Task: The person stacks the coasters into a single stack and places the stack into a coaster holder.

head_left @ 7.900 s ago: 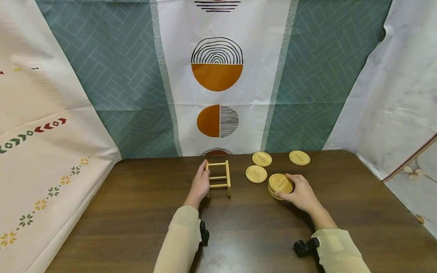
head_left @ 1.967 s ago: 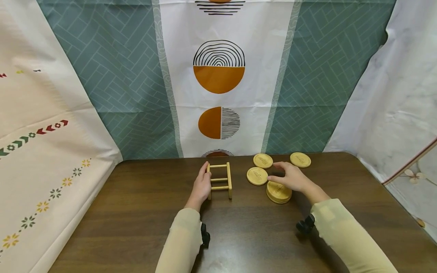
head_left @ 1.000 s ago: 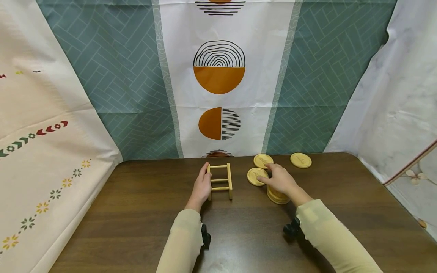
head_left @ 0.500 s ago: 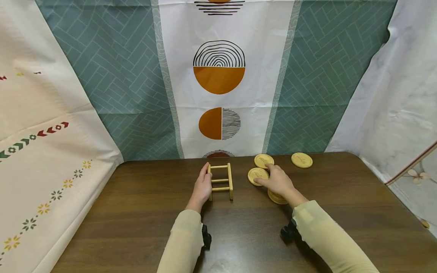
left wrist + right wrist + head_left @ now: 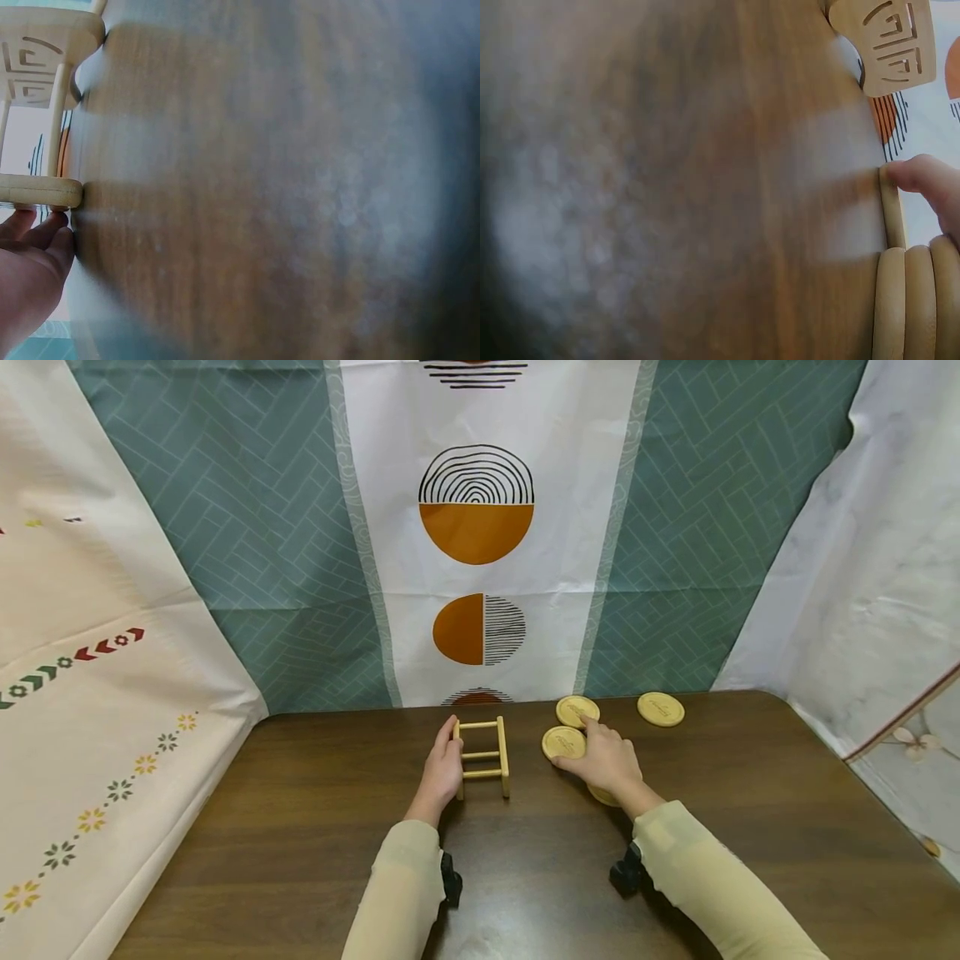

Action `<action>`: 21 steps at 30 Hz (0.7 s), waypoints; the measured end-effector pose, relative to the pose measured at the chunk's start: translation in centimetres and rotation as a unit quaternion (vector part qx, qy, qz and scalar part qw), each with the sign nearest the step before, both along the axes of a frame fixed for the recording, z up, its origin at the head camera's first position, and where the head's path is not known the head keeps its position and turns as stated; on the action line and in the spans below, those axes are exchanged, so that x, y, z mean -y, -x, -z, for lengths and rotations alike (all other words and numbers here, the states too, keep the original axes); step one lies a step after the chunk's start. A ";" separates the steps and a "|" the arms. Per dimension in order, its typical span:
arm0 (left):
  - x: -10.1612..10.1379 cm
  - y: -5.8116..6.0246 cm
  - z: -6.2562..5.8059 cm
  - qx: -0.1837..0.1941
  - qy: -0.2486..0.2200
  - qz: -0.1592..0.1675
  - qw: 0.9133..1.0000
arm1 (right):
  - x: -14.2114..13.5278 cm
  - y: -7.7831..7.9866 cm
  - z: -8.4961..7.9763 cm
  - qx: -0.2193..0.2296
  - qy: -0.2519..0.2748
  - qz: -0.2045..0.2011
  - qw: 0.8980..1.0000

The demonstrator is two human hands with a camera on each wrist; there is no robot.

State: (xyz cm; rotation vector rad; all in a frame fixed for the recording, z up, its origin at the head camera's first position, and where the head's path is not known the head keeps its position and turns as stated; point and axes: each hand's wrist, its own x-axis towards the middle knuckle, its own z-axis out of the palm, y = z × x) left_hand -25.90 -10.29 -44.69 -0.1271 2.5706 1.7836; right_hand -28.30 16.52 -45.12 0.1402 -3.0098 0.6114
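You have a dark wood-grained desk (image 5: 300, 843) in front of you, with glare on its near part. Behind it hangs a backdrop (image 5: 262, 543), teal at both sides with a white middle band of orange half-discs and black lines. To your left a cream cloth (image 5: 97, 718) slopes down with coloured motifs, and to your right hangs a pale marbled cloth (image 5: 862, 577).

Near the desk's far edge, a small wooden rack (image 5: 503, 752) stands under your left hand (image 5: 439, 770), whose fingers and thumb grip its left side. To its right, a wooden coaster (image 5: 562, 742) lies flat; your right hand (image 5: 609, 763) pinches it across its rim, thumb on the near side and a finger on the far side. A second coaster (image 5: 577, 711) lies just beyond, and a third coaster (image 5: 661, 709) lies apart, farther right. Your right hand covers most of a stack (image 5: 602, 796) beside the pinched disc; the right wrist view shows three edges in it. Each sleeve ends near a black wrist device (image 5: 628, 872).

Compared with two seconds ago, when it was above the stack, your right hand has shifted left onto that coaster. Your left hand keeps its hold, and the rack and the loose discs lie as before.
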 end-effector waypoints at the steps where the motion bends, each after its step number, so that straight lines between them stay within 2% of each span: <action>1: 0.0 0.0 0.0 0.001 -0.001 -0.001 1.000 | 0.0 0.0 0.0 0.000 -0.004 0.001 1.000; 15: 0.0 0.0 0.0 0.005 -0.001 -0.004 1.000 | 0.2 -0.1 0.0 0.014 -0.003 0.005 1.000; 21: -0.1 -0.1 -0.1 0.003 -0.004 -0.004 1.000 | 0.1 -0.1 0.0 0.005 -0.003 0.000 1.000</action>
